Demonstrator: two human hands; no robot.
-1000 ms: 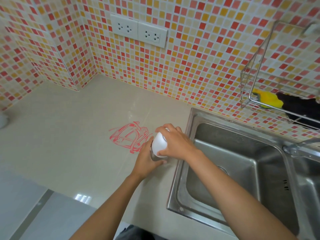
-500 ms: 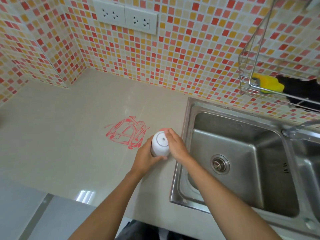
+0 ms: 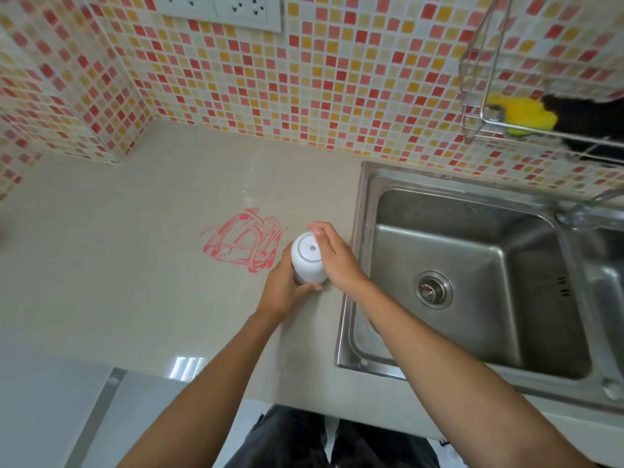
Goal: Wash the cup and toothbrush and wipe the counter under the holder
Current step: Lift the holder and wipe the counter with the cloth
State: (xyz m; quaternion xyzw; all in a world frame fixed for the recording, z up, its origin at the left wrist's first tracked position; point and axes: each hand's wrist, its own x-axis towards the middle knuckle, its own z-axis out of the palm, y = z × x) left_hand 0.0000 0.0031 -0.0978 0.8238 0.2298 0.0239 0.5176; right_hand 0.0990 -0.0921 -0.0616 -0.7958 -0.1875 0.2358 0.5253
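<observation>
A white cup (image 3: 309, 256) stands upside down on the beige counter (image 3: 118, 265), just left of the sink. Its round base faces up. My left hand (image 3: 287, 288) grips its lower left side, with the thumb round the front. My right hand (image 3: 332, 256) lies against its right side with fairly straight fingers reaching past the top. A red scribbled stain (image 3: 243, 241) marks the counter right beside the cup, on its left. No toothbrush shows.
A steel sink (image 3: 456, 278) with a drain (image 3: 433, 289) lies to the right. A wire rack (image 3: 506, 106) on the tiled wall holds a yellow sponge (image 3: 521, 113) and something black. Sockets (image 3: 219, 10) sit high on the wall. A tap (image 3: 587, 216) shows at right.
My right hand has come off the cup's top and now lies along its right side, baring the base. The view has shifted down and right.
</observation>
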